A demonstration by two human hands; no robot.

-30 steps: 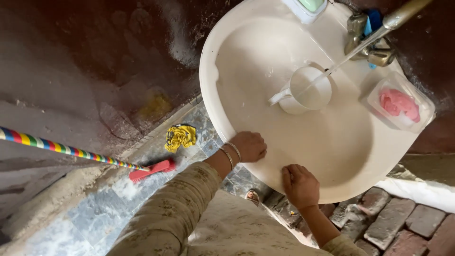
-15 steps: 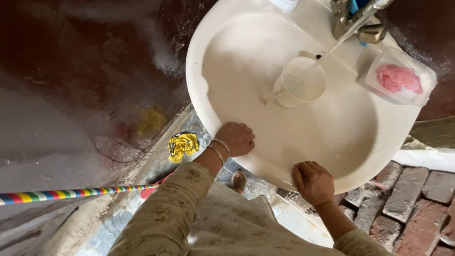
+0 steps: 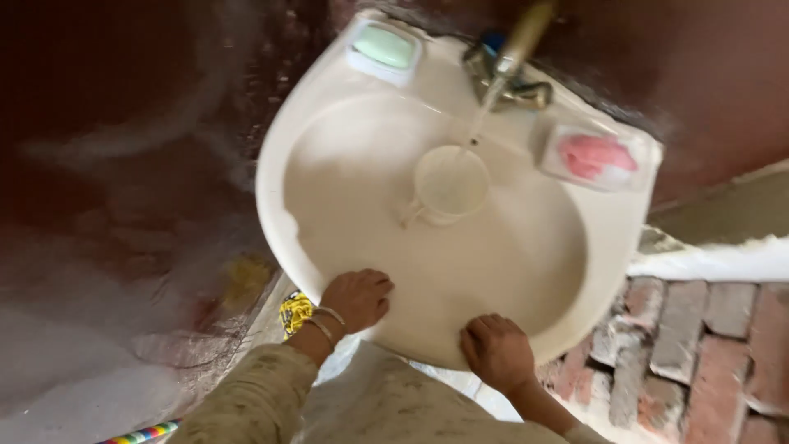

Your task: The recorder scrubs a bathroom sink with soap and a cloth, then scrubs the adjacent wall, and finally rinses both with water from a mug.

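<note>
Both of my hands rest on the front rim of a white wash basin point(image 3: 288, 148). My left hand point(image 3: 355, 299) lies curled on the rim at the lower left, bangles on the wrist. My right hand point(image 3: 496, 352) grips the rim further right, fingers folded over the edge. Inside the bowl stands a white plastic mug point(image 3: 448, 185) with its handle to the left. A thin stream of water falls into it from a brass tap point(image 3: 516, 62) at the back.
A green soap bar in a dish point(image 3: 384, 47) sits back left of the tap, a pink one point(image 3: 593, 156) to its right. A yellow scrap point(image 3: 295, 311) lies on the wet floor below the basin. Brick paving point(image 3: 699, 353) is at the right, a striped stick point(image 3: 140, 433) bottom left.
The view has swung so the basin sits more centred and the green soap shows. My hands have stayed on the front rim. The striped stick has slid to the bottom edge.
</note>
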